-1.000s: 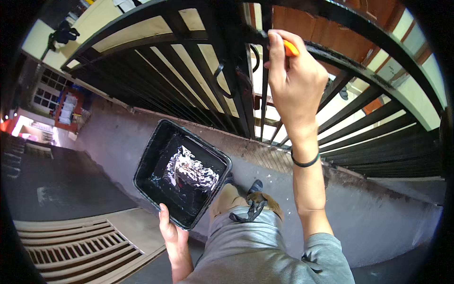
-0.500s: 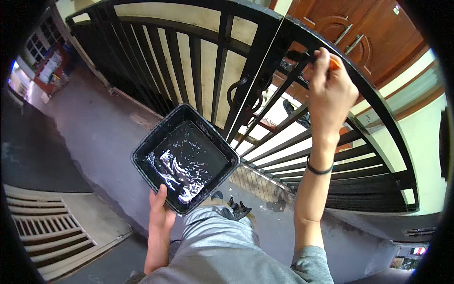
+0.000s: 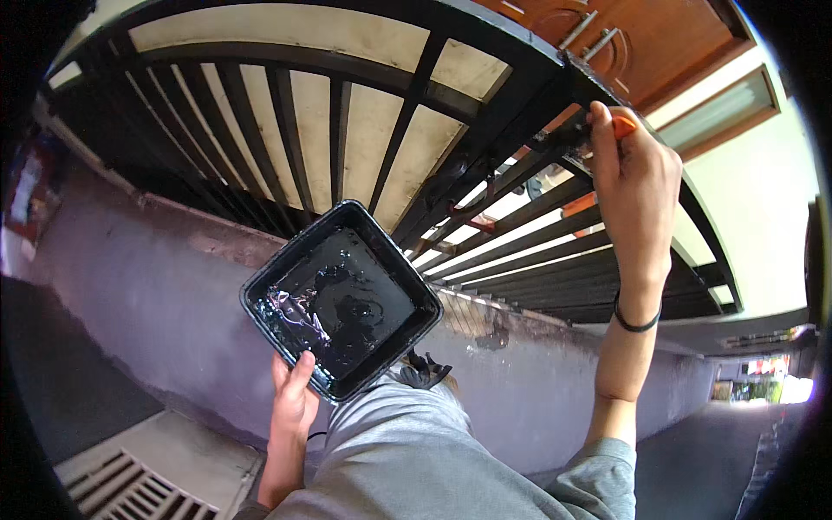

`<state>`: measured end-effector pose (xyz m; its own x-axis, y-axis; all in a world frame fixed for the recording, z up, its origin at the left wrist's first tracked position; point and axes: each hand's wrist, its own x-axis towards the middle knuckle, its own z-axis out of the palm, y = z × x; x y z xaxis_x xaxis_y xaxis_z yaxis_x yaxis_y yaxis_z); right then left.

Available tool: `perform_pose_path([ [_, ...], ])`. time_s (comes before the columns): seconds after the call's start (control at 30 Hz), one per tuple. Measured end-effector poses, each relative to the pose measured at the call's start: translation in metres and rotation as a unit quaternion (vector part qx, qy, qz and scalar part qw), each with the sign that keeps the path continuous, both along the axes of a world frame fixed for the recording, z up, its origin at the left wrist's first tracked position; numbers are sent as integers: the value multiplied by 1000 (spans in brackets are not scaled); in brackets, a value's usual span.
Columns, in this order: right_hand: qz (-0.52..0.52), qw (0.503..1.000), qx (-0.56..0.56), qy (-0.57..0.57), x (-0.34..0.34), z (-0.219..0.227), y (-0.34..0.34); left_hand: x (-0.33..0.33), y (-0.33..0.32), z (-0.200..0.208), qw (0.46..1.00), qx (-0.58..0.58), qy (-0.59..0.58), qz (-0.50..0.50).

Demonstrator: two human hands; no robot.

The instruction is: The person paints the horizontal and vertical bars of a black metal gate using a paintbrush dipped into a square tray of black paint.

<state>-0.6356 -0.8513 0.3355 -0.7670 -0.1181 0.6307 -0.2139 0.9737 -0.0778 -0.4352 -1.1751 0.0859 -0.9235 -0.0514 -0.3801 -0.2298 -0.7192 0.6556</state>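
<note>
My left hand (image 3: 295,400) grips the near-left edge of a black square tray (image 3: 400,256), thumb over the rim. Glossy black paint (image 3: 351,299) coats the tray's bottom. Up at the right, my right hand (image 3: 639,195) is closed round a paintbrush (image 3: 624,126) with an orange handle. Its dark bristles lie by the upper bars of a black metal gate (image 3: 537,74), left of my fingers; whether they touch the metal cannot be made out. A black band circles my right wrist.
Beyond the gate are brown wooden doors (image 3: 646,48) with metal handles and a cream wall (image 3: 771,165). A pale slatted metal panel (image 3: 160,446) is at the lower left. Grey pavement (image 3: 165,286) runs along the gate's foot.
The view has shifted, and the gate looks closer and tilted. My right hand with the paintbrush sits slightly further right and lower. The tray stays in my left hand.
</note>
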Motion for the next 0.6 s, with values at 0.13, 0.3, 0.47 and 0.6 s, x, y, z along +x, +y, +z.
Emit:
perform_pose_path([
  [0.13, -4, 996, 80, -23, 3, -7, -3, -16, -34, 6, 998, -6, -14, -60],
  [0.3, -58, 998, -4, -25, 25, -9, -35, -45, -74, -1, 988, -42, 9, -150],
  [0.47, -45, 998, 28, 26, 53, -53, -26, -64, -91, 3, 982, -21, 11, -189],
  [0.6, -32, 936, -328, 127, 75, -95, -26, -76, -95, 3, 980, -12, -4, -200],
])
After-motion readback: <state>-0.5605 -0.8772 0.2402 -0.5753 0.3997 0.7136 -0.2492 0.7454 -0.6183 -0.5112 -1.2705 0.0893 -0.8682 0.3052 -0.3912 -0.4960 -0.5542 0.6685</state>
